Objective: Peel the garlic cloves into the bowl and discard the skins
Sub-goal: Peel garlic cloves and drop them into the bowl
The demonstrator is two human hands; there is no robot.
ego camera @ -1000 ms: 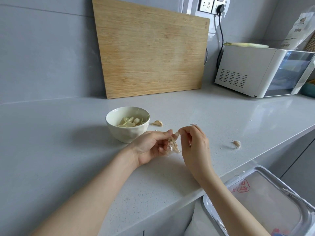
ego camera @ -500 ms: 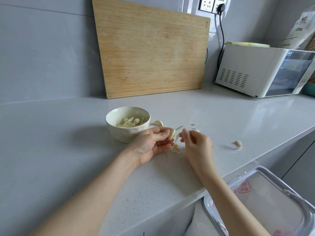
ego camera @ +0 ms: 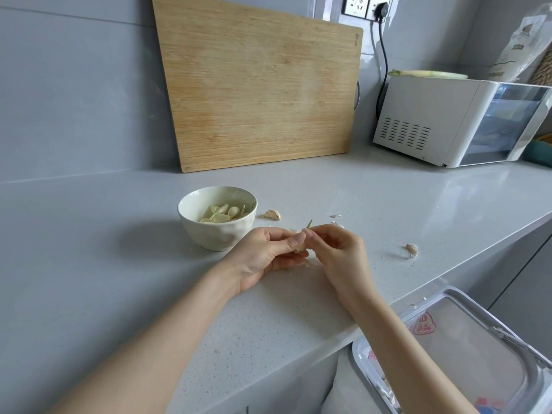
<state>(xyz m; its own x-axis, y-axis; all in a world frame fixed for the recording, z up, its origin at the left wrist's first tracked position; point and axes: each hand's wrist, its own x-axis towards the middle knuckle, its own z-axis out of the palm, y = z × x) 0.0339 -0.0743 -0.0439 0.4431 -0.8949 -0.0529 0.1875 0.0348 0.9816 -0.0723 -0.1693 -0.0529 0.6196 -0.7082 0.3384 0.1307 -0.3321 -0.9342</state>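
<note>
Grey speckled stone bench [ego camera: 89, 264]: smooth, faintly glossy, carrying the bowl and everything near it.
Bamboo chopping board [ego camera: 257, 91]: large rectangle with a fine straight grain, behind the bowl, leaning on the grey wall.
White appliance [ego camera: 433, 121]: boxy, with a slotted side vent and a glass front, far to the right of the bowl and behind it.
Bin [ego camera: 472, 354]: rounded rectangle lined with a thin clear bag, below the bench edge, right of the bowl and nearer the person.
Bowl [ego camera: 217, 231]: small, round, cream ceramic with a lightly dimpled wall, standing upright.
Left hand [ego camera: 265, 255]: just in front of the bowl and to its right, fingers curled, thumb and forefinger pinching the garlic clove.
Right hand [ego camera: 337, 252]: right of the bowl, touching the left hand, fingertips pinching the top end of the same clove.
Peeled cloves [ego camera: 222, 215]: pale, smooth, crescent-shaped, heaped inside the bowl.
Garlic clove [ego camera: 301, 246]: between both hands, mostly hidden, with a thin green sprout [ego camera: 308, 224] poking up.
Unpeeled cloves: one [ego camera: 272, 214] just right of the bowl, another [ego camera: 411, 249] well to the right, both in papery skin.
Skin scraps [ego camera: 335, 216]: small white flakes right of the bowl.
</note>
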